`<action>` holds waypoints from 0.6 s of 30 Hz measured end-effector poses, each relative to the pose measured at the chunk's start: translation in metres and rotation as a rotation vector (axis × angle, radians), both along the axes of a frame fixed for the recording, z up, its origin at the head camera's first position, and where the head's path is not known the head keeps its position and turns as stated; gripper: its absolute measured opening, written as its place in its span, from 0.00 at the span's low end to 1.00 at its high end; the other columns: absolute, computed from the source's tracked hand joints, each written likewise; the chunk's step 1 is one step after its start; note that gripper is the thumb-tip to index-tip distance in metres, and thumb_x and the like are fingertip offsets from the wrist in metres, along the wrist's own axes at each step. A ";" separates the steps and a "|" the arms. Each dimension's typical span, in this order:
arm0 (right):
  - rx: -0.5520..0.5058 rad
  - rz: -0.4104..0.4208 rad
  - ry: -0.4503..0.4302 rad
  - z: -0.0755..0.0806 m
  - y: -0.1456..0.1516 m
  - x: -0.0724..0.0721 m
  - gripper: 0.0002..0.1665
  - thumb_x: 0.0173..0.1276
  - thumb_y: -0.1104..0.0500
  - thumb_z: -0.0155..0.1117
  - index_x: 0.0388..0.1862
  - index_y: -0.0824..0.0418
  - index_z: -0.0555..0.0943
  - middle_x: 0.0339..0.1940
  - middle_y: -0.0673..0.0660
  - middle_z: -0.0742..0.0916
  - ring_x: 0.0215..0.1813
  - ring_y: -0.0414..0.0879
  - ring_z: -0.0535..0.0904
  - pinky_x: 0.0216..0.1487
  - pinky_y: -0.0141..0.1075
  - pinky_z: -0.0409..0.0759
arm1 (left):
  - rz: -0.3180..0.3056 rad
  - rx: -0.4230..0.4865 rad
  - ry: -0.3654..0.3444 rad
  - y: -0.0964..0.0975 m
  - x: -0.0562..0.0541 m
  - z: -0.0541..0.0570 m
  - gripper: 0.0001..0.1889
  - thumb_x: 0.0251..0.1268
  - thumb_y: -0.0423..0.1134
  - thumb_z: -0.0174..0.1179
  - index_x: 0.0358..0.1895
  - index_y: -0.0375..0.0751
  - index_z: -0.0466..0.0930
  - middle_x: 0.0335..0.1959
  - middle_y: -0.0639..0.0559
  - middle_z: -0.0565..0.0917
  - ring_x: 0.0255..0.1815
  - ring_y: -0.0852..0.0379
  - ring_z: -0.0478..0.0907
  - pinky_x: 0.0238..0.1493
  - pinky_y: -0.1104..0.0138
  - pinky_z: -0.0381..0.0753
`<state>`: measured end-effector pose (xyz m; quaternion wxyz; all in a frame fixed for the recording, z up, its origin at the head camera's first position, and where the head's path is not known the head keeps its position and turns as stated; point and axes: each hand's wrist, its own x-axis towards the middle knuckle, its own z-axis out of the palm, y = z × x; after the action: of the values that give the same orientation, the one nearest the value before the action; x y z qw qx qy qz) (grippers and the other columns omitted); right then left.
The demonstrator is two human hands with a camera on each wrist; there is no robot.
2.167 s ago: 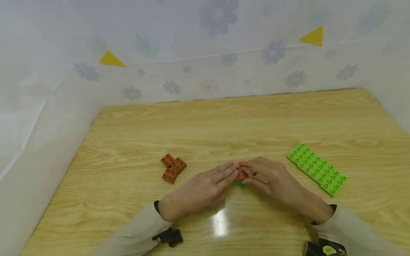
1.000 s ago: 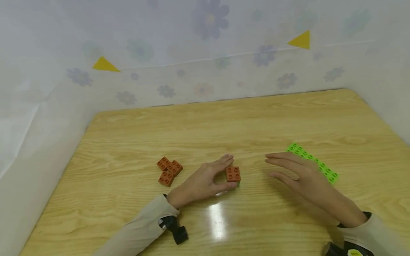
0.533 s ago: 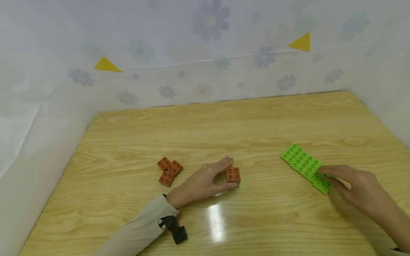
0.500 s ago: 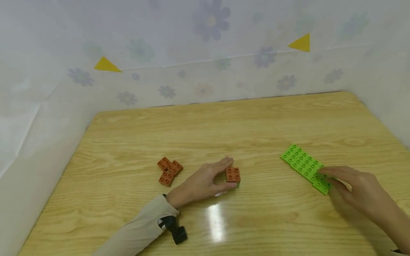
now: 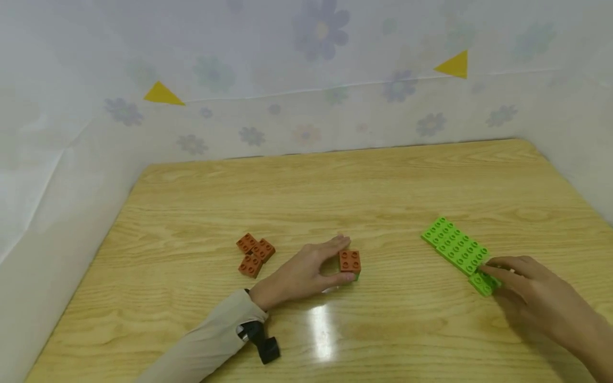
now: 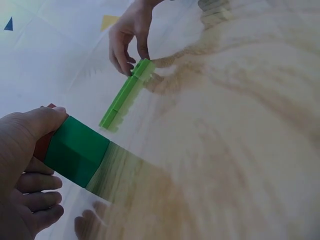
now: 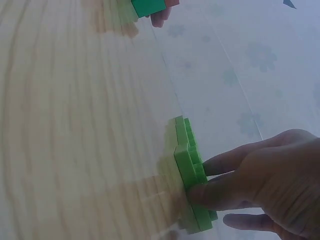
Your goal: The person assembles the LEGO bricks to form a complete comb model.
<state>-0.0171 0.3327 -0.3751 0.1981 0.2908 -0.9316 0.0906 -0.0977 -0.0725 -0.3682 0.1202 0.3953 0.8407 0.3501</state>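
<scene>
A brown toy building brick [image 5: 349, 260] sits atop a green brick [image 6: 77, 152]. My left hand [image 5: 306, 270] holds this stack from its left side, thumb along the near face and fingers at the far side. At the right lie light green studded plates [image 5: 455, 242] in a row. My right hand [image 5: 531, 287] has its thumb and fingertips on the nearest small plate [image 5: 481, 283], pinching it by its right end. That plate stands at a slight angle to the others. In the right wrist view the thumb [image 7: 210, 194] presses the plate's side.
Three loose brown bricks [image 5: 256, 255] lie close together left of my left hand. All rest on a wood-grain table [image 5: 306, 197]. Behind it hangs a white flowered sheet [image 5: 268, 64] with two yellow triangles. A black wrist camera [image 5: 261, 343] sits below the left sleeve.
My right hand has left the brown brick and gone right to the green plates. The nearest plate has shifted out of line. My left hand has stayed at the stack, its grip spread wider.
</scene>
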 end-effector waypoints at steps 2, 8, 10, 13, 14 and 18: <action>0.008 -0.002 -0.014 0.001 0.000 0.000 0.48 0.72 0.32 0.23 0.41 0.62 0.85 0.40 0.56 0.84 0.40 0.50 0.75 0.38 0.21 0.72 | -0.001 -0.001 0.002 0.000 0.000 0.000 0.39 0.68 0.57 0.56 0.73 0.33 0.59 0.74 0.41 0.59 0.75 0.54 0.54 0.73 0.61 0.56; -0.007 0.015 -0.023 0.001 -0.004 0.000 0.47 0.70 0.30 0.29 0.40 0.63 0.86 0.38 0.52 0.83 0.43 0.43 0.71 0.39 0.21 0.71 | 0.005 0.017 -0.007 0.000 0.000 -0.002 0.39 0.67 0.55 0.58 0.72 0.33 0.59 0.73 0.42 0.59 0.75 0.55 0.54 0.73 0.61 0.55; -0.022 0.033 -0.013 0.001 -0.006 -0.001 0.45 0.70 0.30 0.31 0.38 0.63 0.86 0.38 0.52 0.83 0.44 0.41 0.71 0.40 0.19 0.71 | 0.004 0.017 -0.005 0.000 0.000 -0.002 0.39 0.67 0.56 0.58 0.72 0.34 0.59 0.73 0.42 0.59 0.75 0.55 0.54 0.73 0.61 0.55; -0.031 0.046 -0.026 0.000 -0.009 0.000 0.43 0.69 0.29 0.34 0.39 0.60 0.86 0.40 0.51 0.83 0.44 0.41 0.73 0.43 0.17 0.70 | 0.006 0.014 -0.009 0.000 0.001 -0.002 0.39 0.67 0.56 0.58 0.72 0.34 0.60 0.74 0.42 0.59 0.75 0.56 0.53 0.73 0.61 0.55; -0.027 0.044 -0.038 0.001 -0.009 0.000 0.42 0.69 0.29 0.36 0.39 0.60 0.86 0.40 0.51 0.84 0.44 0.42 0.74 0.44 0.16 0.70 | 0.006 0.014 -0.010 0.000 0.001 -0.002 0.39 0.67 0.56 0.58 0.72 0.34 0.60 0.74 0.43 0.59 0.75 0.56 0.53 0.73 0.61 0.56; 0.020 0.011 -0.104 0.003 -0.008 0.002 0.35 0.62 0.31 0.55 0.45 0.59 0.85 0.43 0.52 0.85 0.44 0.48 0.79 0.42 0.24 0.77 | 0.007 0.012 -0.010 0.000 0.001 -0.002 0.39 0.67 0.57 0.57 0.72 0.35 0.60 0.74 0.43 0.60 0.75 0.56 0.53 0.73 0.60 0.55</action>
<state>-0.0151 0.3247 -0.3722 0.1458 0.2929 -0.9400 0.0972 -0.0969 -0.0724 -0.3700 0.1205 0.3913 0.8394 0.3575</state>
